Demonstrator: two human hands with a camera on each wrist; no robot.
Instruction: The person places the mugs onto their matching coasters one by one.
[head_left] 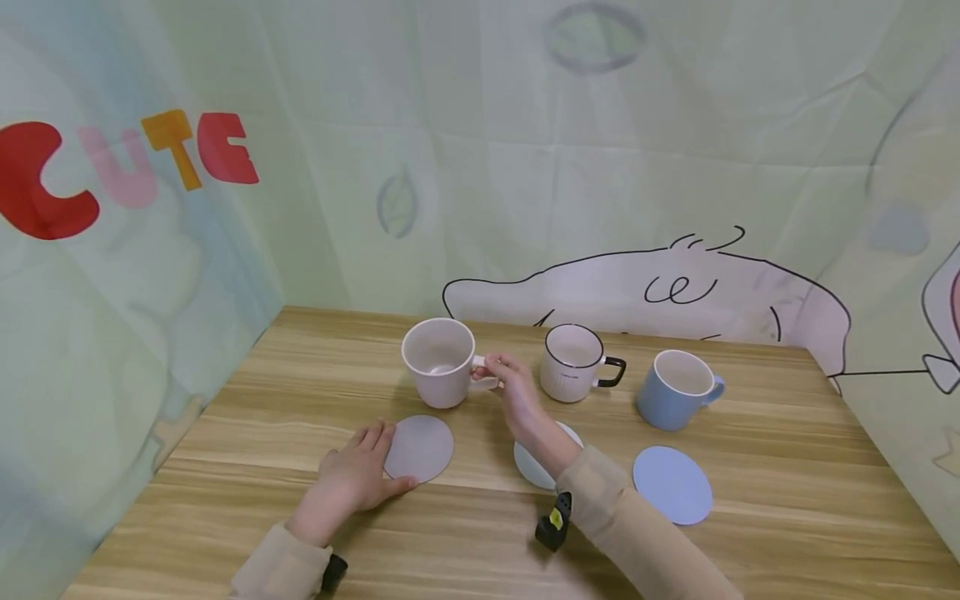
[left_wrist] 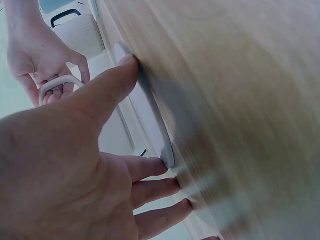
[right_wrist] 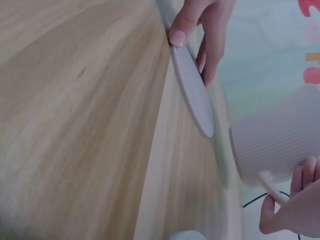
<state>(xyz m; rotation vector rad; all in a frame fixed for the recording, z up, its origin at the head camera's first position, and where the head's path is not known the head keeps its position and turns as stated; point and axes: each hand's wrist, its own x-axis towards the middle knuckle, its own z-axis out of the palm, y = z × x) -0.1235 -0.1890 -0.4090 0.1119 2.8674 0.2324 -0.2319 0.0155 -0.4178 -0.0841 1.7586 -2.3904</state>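
On the left, my left hand [head_left: 356, 472] holds a round greyish-pink coaster [head_left: 422, 450] by its rim, thumb on the near edge and index finger on the far side. In the left wrist view the thumb and index finger [left_wrist: 145, 167] span the coaster [left_wrist: 145, 110]. My right hand [head_left: 517, 396] grips the handle of a large pale pink mug [head_left: 435, 379], upright just behind that coaster. Ribbed sides show on the mug [right_wrist: 280, 135] in the right wrist view, with fingers curled through its handle.
Right of the held mug stand a white mug [head_left: 567, 379] with black rim and handle, and a blue mug [head_left: 667, 400]. A pale coaster [head_left: 531, 468], partly hidden by my right forearm, and a blue coaster [head_left: 672, 486] lie before them. A printed curtain [head_left: 510, 167] hangs behind the wooden table [head_left: 465, 542].
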